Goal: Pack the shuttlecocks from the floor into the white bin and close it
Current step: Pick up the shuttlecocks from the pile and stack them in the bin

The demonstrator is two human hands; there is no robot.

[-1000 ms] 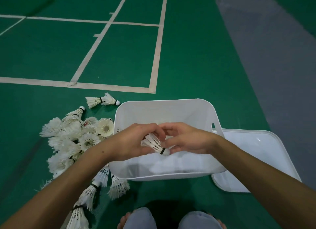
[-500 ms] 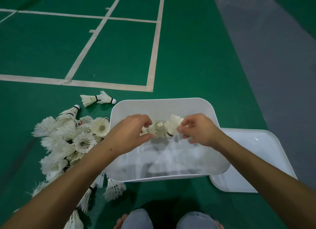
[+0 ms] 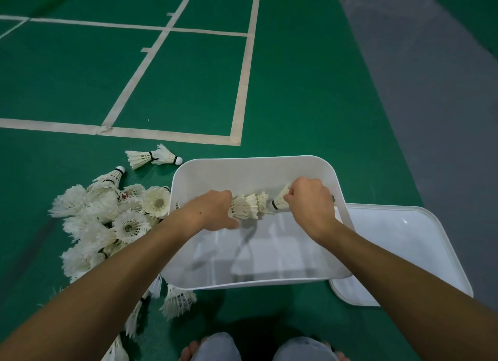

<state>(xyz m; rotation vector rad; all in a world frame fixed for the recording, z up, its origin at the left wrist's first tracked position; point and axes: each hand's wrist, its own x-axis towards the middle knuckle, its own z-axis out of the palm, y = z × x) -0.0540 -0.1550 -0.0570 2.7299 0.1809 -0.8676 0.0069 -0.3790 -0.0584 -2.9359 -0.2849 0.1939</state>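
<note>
Shuttlecocks point(image 3: 249, 205) are being drawn out into a short nested row between my two hands, above the open white bin point(image 3: 253, 172). A second ago both hands were bunched together over one shuttlecock; now they are moving apart, and the row is stretching sideways across the bin's far half. My left hand point(image 3: 213, 212) is gripping the feathered end of the row, fingers curled round it. My right hand point(image 3: 307, 201) is pinching the last shuttlecock point(image 3: 280, 200) near its cork base, fingers pressed together on it. The bin floor below is showing bare, so I judge that packing is only starting. The main pile point(image 3: 107, 220) is lying on the green floor point(image 3: 296, 104) just left of the bin, touching its left wall, with two strays point(image 3: 153, 157) near the far left corner. The lid point(image 3: 409, 242) is lying on the floor to the right, partly under the bin's edge, so closing is not yet possible. Next, the row is probably going down flat into the bin.
</note>
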